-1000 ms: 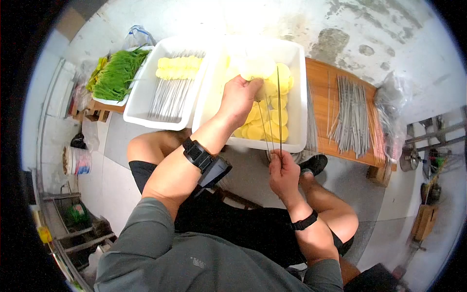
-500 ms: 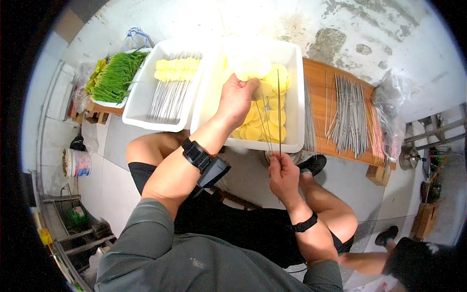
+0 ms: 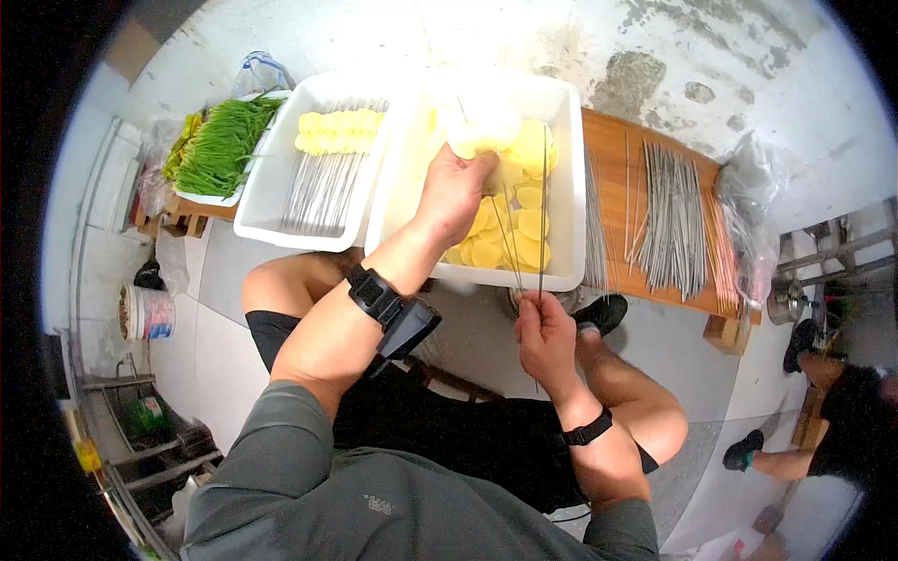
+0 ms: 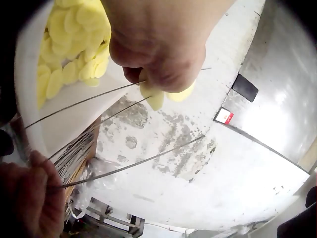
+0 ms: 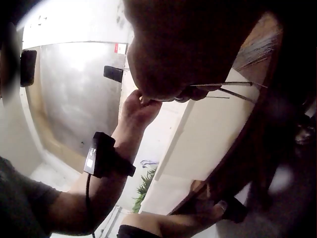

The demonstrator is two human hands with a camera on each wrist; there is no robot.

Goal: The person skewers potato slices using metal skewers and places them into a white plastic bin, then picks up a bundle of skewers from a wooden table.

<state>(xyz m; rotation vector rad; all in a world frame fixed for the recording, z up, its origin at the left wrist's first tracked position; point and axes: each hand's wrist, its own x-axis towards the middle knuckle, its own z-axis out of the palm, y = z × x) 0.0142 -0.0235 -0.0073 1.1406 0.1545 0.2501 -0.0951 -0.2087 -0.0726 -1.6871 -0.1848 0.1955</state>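
My left hand (image 3: 456, 192) pinches thin round pale-yellow slices (image 3: 493, 131), which look like potato, over the right-hand white tub (image 3: 573, 187). More loose slices (image 3: 531, 224) lie in that tub. My right hand (image 3: 547, 335), nearer my body, grips the near ends of several thin metal skewers (image 3: 543, 224). In the left wrist view, two skewers run into the slices (image 4: 153, 97) under my left fingers, while a third skewer (image 4: 148, 159) ends free beside them. A thin tip shows beyond the slices.
The left white tub (image 3: 251, 210) holds skewers threaded with two rows of slices (image 3: 341, 133). Green leafy vegetables (image 3: 224, 145) fill a tray at far left. Bare skewers (image 3: 672, 220) lie on the wooden board (image 3: 613, 168). Another person's leg (image 3: 781, 463) shows at right.
A skewer tip now shows beyond the slices in my left hand. The free skewer leans slightly further right. Both hands stay nearly in place; another person has come into view at the right.
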